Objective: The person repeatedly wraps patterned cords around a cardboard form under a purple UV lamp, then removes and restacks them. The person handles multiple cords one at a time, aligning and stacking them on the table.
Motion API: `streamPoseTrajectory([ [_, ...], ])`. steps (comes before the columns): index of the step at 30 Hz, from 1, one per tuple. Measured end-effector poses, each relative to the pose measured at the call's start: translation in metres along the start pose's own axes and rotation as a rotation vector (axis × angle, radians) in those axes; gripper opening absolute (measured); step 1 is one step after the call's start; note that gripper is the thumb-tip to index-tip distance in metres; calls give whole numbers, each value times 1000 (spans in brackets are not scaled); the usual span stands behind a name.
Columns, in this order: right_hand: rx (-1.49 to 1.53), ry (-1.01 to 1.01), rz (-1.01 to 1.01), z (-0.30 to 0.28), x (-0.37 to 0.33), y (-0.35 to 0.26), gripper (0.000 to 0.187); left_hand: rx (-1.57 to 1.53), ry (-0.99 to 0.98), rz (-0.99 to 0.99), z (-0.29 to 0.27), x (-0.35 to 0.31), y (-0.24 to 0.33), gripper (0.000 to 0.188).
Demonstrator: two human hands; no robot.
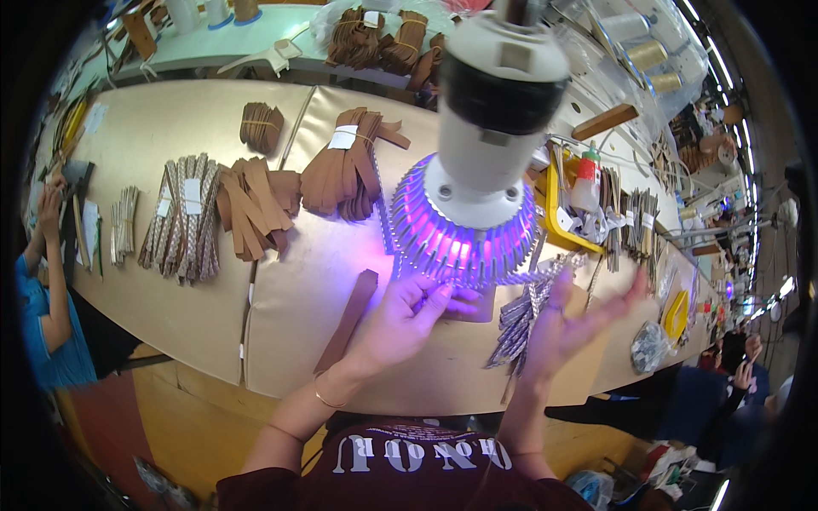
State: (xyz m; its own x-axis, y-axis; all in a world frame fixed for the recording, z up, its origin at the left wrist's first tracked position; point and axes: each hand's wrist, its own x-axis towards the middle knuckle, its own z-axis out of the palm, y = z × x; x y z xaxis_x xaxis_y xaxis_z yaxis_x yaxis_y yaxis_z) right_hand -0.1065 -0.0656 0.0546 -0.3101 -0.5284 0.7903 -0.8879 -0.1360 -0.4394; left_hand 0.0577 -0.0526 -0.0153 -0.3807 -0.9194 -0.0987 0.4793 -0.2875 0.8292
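Head view. A braided strap lay before the person, its long axis running roughly left to right between the two hands and rising slightly rightward along the lower rim of the lit lamp. The left hand was the nearer to its left end, thumb and fingers narrowed in a pinch there. The right hand stood beside its other end, fingers spread wide; blur prevented telling whether any part gripped it. Loose braided straps lay on the table between the hands.
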Motion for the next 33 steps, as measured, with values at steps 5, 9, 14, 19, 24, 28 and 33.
streamPoseTrajectory([
  [5, -343, -792, -380, -41, 6, -11, 34, -70, -26, 6, 10, -5, -14, 26],
  [9, -11, -1088, 56, -25, 5, 2, 21, 276, 244, 199, 9, -10, -25, 27],
  [14, -44, -1196, 48, 2, 15, 23, 20, 740, 444, 439, 2, -9, -40, 35],
  [19, 39, -1154, -179, 16, 15, 26, 26, 901, 422, 508, 3, -7, -50, 37],
  [24, -91, -1138, -92, 19, 5, 28, 28, 896, 410, 490, 3, -8, -51, 37],
  [28, -129, -1162, -27, 11, 5, 26, 33, 898, 405, 489, 2, -8, -51, 37],
  [33, -155, -1148, 24, 9, 4, 24, 37, 908, 416, 491, 3, -8, -52, 35],
])
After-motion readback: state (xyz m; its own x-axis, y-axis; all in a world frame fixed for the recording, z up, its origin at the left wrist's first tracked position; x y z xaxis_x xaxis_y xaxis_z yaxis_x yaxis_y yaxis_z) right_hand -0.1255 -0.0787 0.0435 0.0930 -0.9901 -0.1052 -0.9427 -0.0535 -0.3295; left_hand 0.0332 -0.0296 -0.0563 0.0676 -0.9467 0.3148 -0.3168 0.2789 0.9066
